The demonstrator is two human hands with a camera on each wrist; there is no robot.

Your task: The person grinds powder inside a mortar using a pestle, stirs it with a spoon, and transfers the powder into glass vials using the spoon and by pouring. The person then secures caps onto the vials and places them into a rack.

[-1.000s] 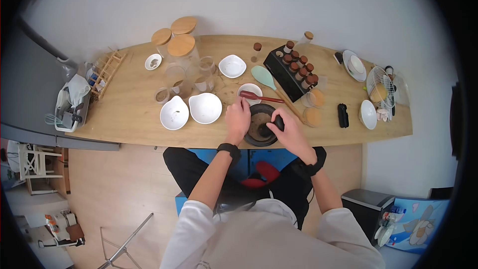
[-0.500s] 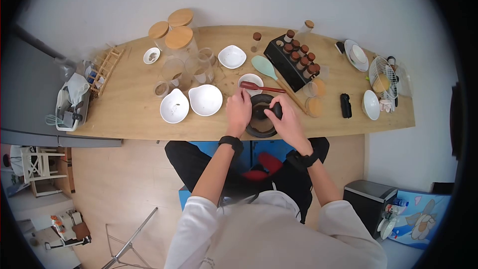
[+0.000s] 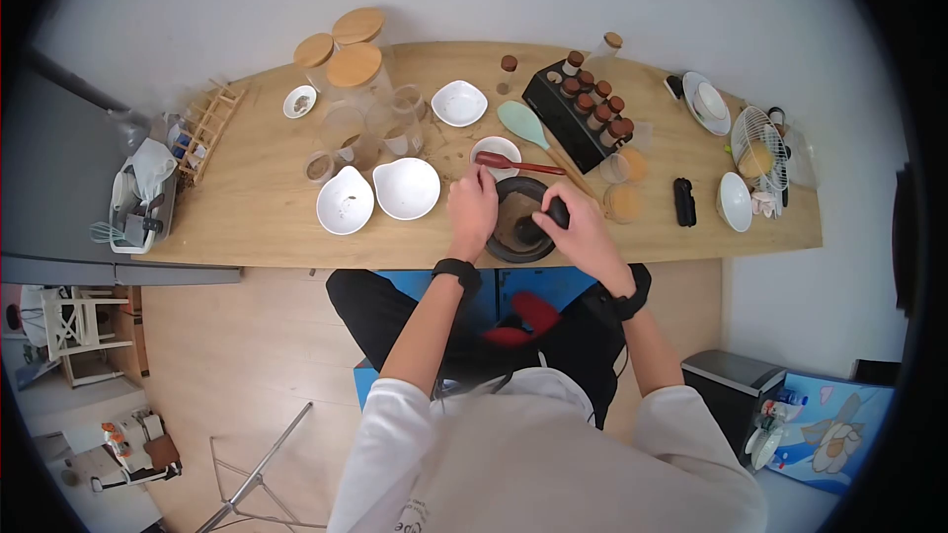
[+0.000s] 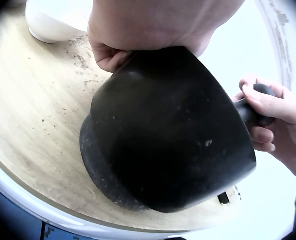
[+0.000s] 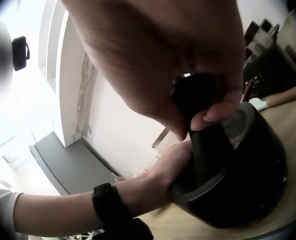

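A dark stone mortar (image 3: 520, 258) stands near the table's front edge, with brown ground powder (image 3: 514, 214) inside. My left hand (image 3: 472, 209) grips its left rim; in the left wrist view the curled fingers lie against the mortar's wall (image 4: 168, 130). My right hand (image 3: 585, 234) holds the black pestle (image 5: 208, 155) by its knobbed top, thumb and fingers wrapped round it. The pestle leans, its lower end down in the bowl toward the right side. Just behind the mortar, a dark red spatula (image 3: 523, 166) lies across a small white bowl (image 3: 496, 146).
White bowls (image 3: 407, 188) and glass jars stand left of the mortar. To its right are a wooden-handled green spoon (image 3: 521, 122), a black rack (image 3: 578, 118) of brown-capped bottles and wood-lidded glass jars (image 3: 622, 202). Crumbs dot the tabletop. A wire basket (image 3: 760, 146) sits far right.
The pestle's lower end has gone from the bowl's lower right to its upper middle and back to the right, the right hand moving with it. The left hand stays on the rim.
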